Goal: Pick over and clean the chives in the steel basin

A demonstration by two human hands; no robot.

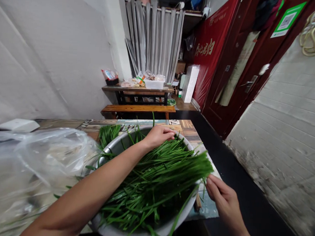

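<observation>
A big metal basin sits on the table in front of me, heaped with long green chives. My left hand reaches across the basin and grips the chives at their far end. At the near right edge of the basin my right hand touches the cut ends of the chives with its fingers spread. A smaller bunch of chives lies over the basin's far left rim.
A crumpled clear plastic bag covers the table's left side, with a white box behind it. Farther back stand a wooden bench and a table with food packs. A red door and brick wall line the right.
</observation>
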